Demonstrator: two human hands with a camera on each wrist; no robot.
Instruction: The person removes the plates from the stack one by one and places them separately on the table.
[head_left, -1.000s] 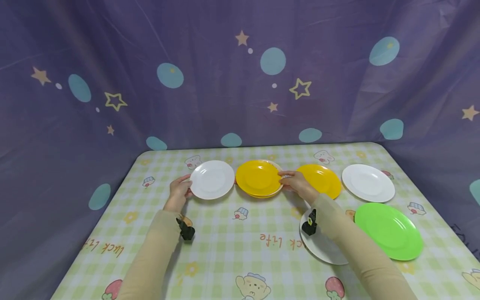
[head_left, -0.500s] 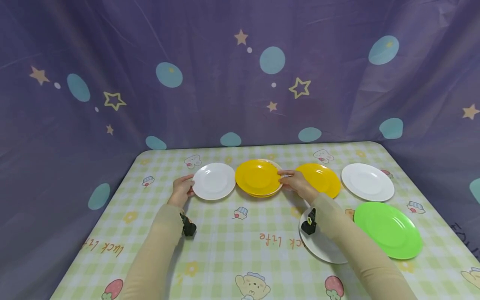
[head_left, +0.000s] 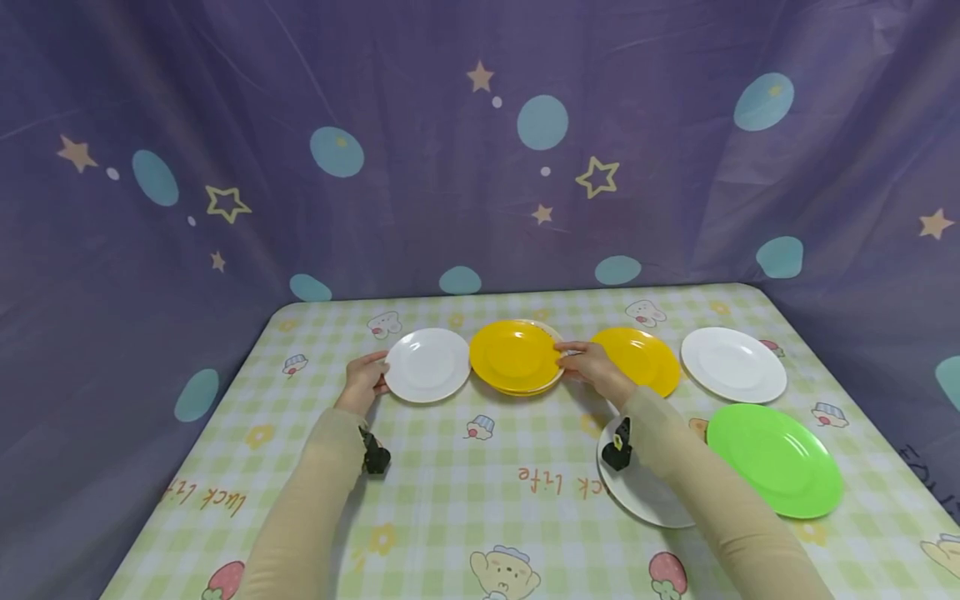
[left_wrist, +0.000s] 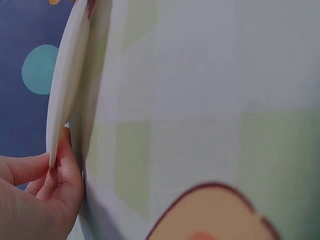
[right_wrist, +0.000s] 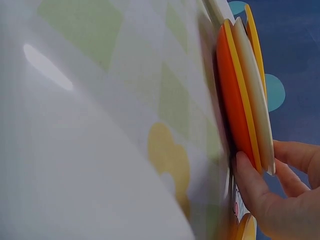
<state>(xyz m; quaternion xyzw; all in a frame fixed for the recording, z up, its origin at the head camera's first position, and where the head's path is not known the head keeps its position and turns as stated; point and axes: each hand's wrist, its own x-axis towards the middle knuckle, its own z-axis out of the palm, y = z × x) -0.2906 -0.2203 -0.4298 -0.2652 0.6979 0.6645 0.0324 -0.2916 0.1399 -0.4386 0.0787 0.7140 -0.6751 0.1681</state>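
Note:
My left hand pinches the left rim of a small white plate. In the left wrist view, thumb and fingers lie on opposite faces of that white plate, with a gap between it and the cloth. Just right of it is a stack of plates topped by a yellow plate. My right hand grips the stack's right edge. Seen from the right wrist, the stack has an orange-yellow plate at the bottom, a white plate in the middle and the yellow one on top.
Right of the stack lie another yellow plate and a white plate. A green plate is nearer me, beside a white plate partly under my right forearm. A checked cloth covers the table; a purple curtain hangs behind.
My left hand has shifted slightly right and toward me with the white plate, mostly in the first half second. My right hand and the stack look unmoved.

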